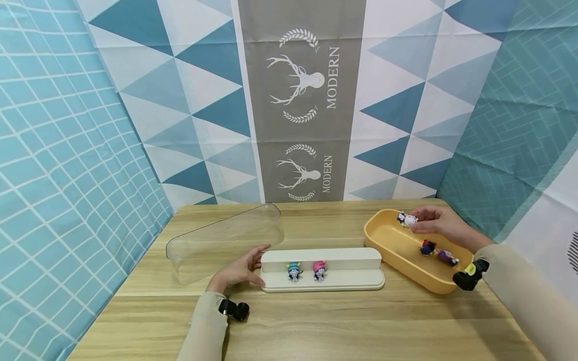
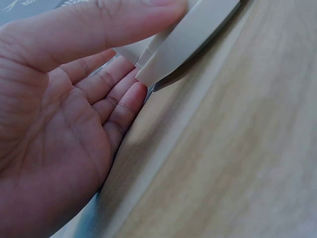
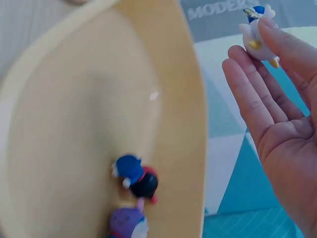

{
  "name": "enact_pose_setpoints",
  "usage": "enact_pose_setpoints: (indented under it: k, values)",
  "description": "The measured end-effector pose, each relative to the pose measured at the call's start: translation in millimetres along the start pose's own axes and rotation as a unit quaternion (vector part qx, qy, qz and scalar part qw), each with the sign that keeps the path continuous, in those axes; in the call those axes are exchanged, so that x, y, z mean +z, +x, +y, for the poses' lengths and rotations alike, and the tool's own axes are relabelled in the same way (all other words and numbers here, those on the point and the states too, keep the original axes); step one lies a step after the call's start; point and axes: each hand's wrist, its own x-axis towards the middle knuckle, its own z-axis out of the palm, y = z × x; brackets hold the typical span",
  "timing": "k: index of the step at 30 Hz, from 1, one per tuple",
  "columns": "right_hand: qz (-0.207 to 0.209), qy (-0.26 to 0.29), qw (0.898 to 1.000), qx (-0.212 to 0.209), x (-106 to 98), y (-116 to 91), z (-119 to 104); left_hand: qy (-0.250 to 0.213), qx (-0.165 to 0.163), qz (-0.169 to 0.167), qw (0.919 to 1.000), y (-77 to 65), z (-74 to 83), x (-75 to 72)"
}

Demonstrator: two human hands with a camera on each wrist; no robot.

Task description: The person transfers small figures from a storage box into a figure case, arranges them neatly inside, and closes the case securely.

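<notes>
1. Clear cover [image 1: 226, 240]: lies on the wooden table [image 1: 316, 326], to the left of the left fingers and beyond them. Its right end reaches just past the fingertips.
2. Left hand [image 1: 241, 268]: the thumb and fingers grasp the left end of the white stand [image 1: 354, 284]. The left wrist view shows the thumb along one side and the other fingers around the end.
3. White stand: extends to the right from the left fingers, flat on the table. A raised step runs along its far side.
4. Green-hatted figure [image 1: 294, 272]: sits on the lower level of the stand, in front of the step, near the left fingertips on their right.
5. Pink-hatted figure [image 1: 319, 271]: sits on the same level, farther to the right of the left fingers.
6. Yellow tray [image 1: 408, 269]: stands at the right end of the stand, well apart from the left fingers and below the right fingers.
7. White figure [image 1: 410, 221]: located at the right fingertips, raised near the far rim of the tray.
8. Right hand [image 1: 438, 224]: thumb and fingertips pinch the white figure.
9. Blue-and-red figure [image 1: 427, 247] and purple figure [image 1: 447, 257]: lie side by side in the tray, nearer the person than the right fingers.
</notes>
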Motion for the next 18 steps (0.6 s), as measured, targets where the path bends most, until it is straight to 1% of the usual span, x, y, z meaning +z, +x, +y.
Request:
enact_pose_setpoints:
  k: [5,8,10,13,15,18]
  values:
    - [-0.001,0.055,0.997,-0.055,6.0,2.8,-9.4,0.001,-0.001,-0.003,1.0,0.2,-1.0,-0.7]
    - [0.006,0.056,0.996,-0.075,11.5,3.7,-16.2,-0.002,-0.006,0.0,1.0,0.7,-0.9,0.2]
    - [0.016,0.046,0.996,-0.077,14.9,3.7,-20.7,-0.002,-0.008,0.002,1.0,0.7,-0.9,0.5]
    - [0.032,0.024,0.997,-0.068,19.2,2.9,-27.7,0.002,-0.007,0.002,1.0,0.5,-0.6,0.4]
    - [0.042,0.019,0.997,-0.063,21.5,2.6,-31.8,0.005,-0.005,0.001,1.0,0.3,-0.6,-0.3]
    - [0.045,0.047,0.995,-0.072,24.4,3.0,-37.8,0.005,-0.003,-0.001,1.0,0.3,-0.5,-0.8]
